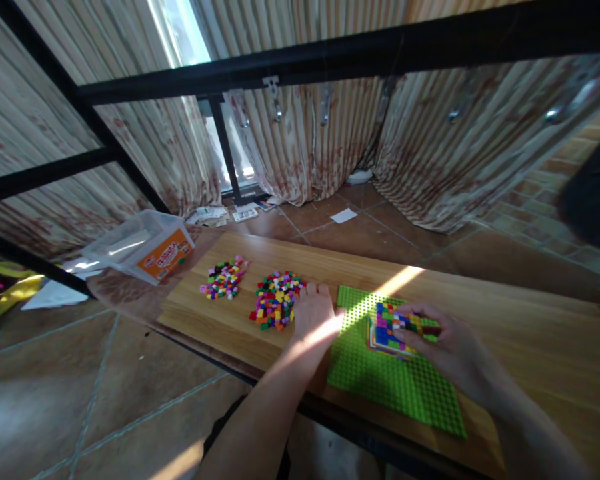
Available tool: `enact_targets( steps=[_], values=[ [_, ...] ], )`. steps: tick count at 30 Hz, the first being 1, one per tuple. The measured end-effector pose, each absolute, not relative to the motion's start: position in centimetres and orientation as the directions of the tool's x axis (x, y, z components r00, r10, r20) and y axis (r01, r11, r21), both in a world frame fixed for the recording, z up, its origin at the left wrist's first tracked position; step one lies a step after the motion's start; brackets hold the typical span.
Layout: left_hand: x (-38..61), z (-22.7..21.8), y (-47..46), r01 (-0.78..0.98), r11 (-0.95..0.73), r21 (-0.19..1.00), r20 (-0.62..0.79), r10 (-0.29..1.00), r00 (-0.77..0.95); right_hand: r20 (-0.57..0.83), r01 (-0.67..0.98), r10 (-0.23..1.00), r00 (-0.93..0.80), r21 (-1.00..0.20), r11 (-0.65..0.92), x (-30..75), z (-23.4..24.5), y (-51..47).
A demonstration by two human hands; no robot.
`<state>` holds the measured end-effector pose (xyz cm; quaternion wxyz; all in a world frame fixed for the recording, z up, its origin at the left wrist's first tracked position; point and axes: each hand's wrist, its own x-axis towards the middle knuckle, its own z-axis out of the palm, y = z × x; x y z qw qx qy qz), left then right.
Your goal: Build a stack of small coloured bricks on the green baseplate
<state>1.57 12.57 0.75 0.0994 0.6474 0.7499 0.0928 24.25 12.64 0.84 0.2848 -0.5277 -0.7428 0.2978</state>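
Note:
My left hand [314,313] reaches palm down to the right edge of a loose pile of small coloured toy bricks [276,303]. Its fingers bend down at the pile and the thumb stands apart; the fingertips are partly hidden. On a green studded baseplate [365,373] sits a low, layered block of toy bricks [387,327], with a multicoloured top of blue, red, purple, white and yellow pieces. My right hand [447,343] holds this block from the right, with thumb and forefinger on its top and side. Whether a single loose brick is between them is hidden.
A second, smaller brick pile [225,278] lies further left on the wooden table [265,253]. A clear plastic bin [145,243] with an orange label stands past the table's left end. Black metal bars [300,63] and curtains [305,153] rise behind, with papers [344,215] on the tiled floor.

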Motion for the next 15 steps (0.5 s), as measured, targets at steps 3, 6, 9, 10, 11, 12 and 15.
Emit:
enact_targets(
  steps=[3,6,9,10,11,12,15],
  values=[
    [2.0,0.4,12.6,0.954,0.157,0.255,-0.005,0.987,-0.161,0.102,0.629,0.958,-0.270,-0.734,0.255,24.4,0.5,12.8],
    [1.6,0.3,12.5,0.958,0.151,0.243,0.013,0.987,-0.159,0.091,0.637,0.961,-0.262,-0.731,0.244,24.6,0.3,12.8],
    [1.0,0.5,12.1,0.960,0.160,0.231,0.029,0.985,-0.171,0.087,0.621,0.959,-0.269,-0.745,0.242,24.6,0.3,12.9],
    [0.7,0.6,12.1,0.960,0.164,0.226,0.037,0.983,-0.177,0.084,0.621,0.959,-0.271,-0.746,0.241,24.6,0.3,13.0],
    [0.5,0.7,12.0,0.961,0.165,0.222,0.050,0.982,-0.180,0.078,0.622,0.958,-0.276,-0.746,0.239,24.6,0.4,13.0],
    [0.2,0.8,11.9,0.962,0.159,0.222,0.068,0.982,-0.178,0.073,0.622,0.958,-0.278,-0.746,0.237,24.6,0.5,13.0],
    [-1.3,1.3,12.0,0.957,0.142,0.253,0.168,0.968,-0.188,0.070,0.623,0.961,-0.267,-0.748,0.228,24.5,0.8,13.0]
  ],
)
